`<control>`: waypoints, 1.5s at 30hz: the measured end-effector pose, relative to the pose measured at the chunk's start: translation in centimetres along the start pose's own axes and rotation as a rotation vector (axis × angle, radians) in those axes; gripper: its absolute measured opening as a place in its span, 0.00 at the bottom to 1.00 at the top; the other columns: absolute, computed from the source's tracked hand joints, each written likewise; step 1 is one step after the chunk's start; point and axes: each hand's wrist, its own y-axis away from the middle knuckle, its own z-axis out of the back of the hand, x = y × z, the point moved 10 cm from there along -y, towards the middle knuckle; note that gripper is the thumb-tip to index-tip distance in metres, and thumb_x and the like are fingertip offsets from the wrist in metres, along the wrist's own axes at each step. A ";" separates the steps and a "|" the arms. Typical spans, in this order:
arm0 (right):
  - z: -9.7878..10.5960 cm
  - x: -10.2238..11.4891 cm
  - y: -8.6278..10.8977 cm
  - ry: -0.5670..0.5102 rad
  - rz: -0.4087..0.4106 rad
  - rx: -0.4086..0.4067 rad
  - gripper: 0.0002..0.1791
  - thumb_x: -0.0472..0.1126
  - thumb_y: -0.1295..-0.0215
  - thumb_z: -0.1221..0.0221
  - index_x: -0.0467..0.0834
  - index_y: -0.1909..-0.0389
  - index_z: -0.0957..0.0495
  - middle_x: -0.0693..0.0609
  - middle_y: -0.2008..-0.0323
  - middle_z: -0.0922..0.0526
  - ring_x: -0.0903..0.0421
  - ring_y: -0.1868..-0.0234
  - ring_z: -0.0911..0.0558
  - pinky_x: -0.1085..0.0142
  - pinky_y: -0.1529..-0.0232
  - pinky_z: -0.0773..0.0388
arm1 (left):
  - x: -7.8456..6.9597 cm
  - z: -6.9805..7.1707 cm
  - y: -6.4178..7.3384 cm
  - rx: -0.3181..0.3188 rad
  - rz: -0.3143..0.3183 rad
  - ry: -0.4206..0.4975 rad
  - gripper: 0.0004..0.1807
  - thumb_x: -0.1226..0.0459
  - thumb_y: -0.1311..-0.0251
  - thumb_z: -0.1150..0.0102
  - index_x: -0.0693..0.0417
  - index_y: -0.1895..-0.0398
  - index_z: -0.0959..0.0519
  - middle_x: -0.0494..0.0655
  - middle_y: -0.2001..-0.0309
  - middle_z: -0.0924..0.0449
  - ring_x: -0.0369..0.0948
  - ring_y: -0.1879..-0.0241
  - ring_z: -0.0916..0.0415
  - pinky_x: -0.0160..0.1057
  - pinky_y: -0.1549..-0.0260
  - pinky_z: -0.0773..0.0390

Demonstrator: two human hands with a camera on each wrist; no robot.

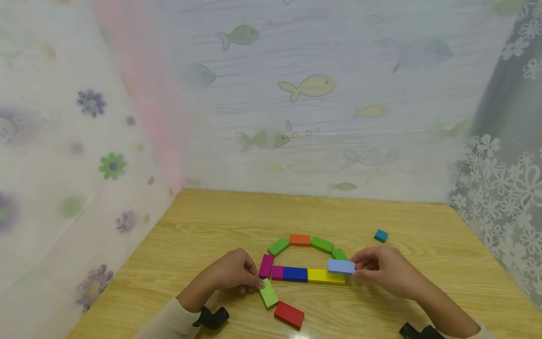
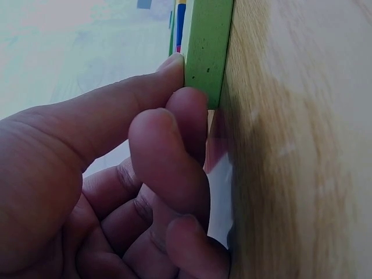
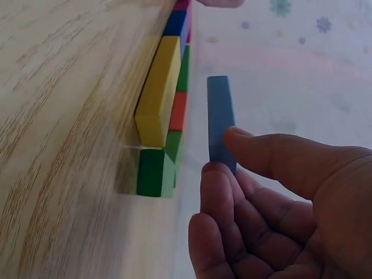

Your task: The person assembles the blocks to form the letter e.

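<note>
A light blue block [image 1: 341, 267] is pinched by one end between the thumb and fingers of my right hand [image 1: 383, 268]. In the head view it overlaps the right end of the yellow block [image 1: 326, 276]; the right wrist view shows it raised off the table. My left hand [image 1: 233, 272] pinches the upper end of a light green block [image 1: 268, 294], which lies on the table, thumb on its top face. Left of the yellow block, a dark blue block [image 1: 295, 274] and a small magenta block [image 1: 277, 272] continue a straight row.
Around the row curves an arch: a magenta block [image 1: 266, 266], green block [image 1: 278, 246], orange block [image 1: 299, 240] and further green blocks [image 1: 322, 244]. A red block [image 1: 289, 314] lies near the front, a small teal block [image 1: 381, 236] at back right. Patterned curtains [image 1: 313, 155] border the table [image 1: 220, 212].
</note>
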 end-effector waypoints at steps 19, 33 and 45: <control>-2.4 1.7 0.4 -0.060 0.087 0.165 0.12 0.42 0.32 0.32 0.43 0.51 0.15 0.51 0.61 0.14 0.60 0.63 0.16 0.67 0.62 0.18 | 0.0 0.0 0.0 0.001 -0.009 -0.006 0.14 0.54 0.43 0.24 0.50 0.80 0.13 0.42 0.82 0.17 0.37 0.84 0.24 0.36 0.80 0.28; -4.4 2.6 0.8 -0.084 0.209 0.262 0.10 0.42 0.33 0.31 0.45 0.53 0.14 0.56 0.64 0.14 0.62 0.65 0.16 0.66 0.62 0.16 | -0.1 0.1 0.0 0.001 -0.020 -0.023 0.13 0.54 0.43 0.24 0.49 0.80 0.13 0.42 0.82 0.16 0.36 0.84 0.24 0.35 0.81 0.28; -5.8 3.6 1.5 -0.101 0.252 0.344 0.09 0.37 0.33 0.32 0.46 0.53 0.13 0.61 0.63 0.14 0.64 0.64 0.16 0.66 0.61 0.15 | -0.1 0.0 0.0 0.003 -0.018 -0.023 0.13 0.54 0.43 0.24 0.49 0.80 0.13 0.41 0.82 0.17 0.36 0.84 0.25 0.35 0.81 0.29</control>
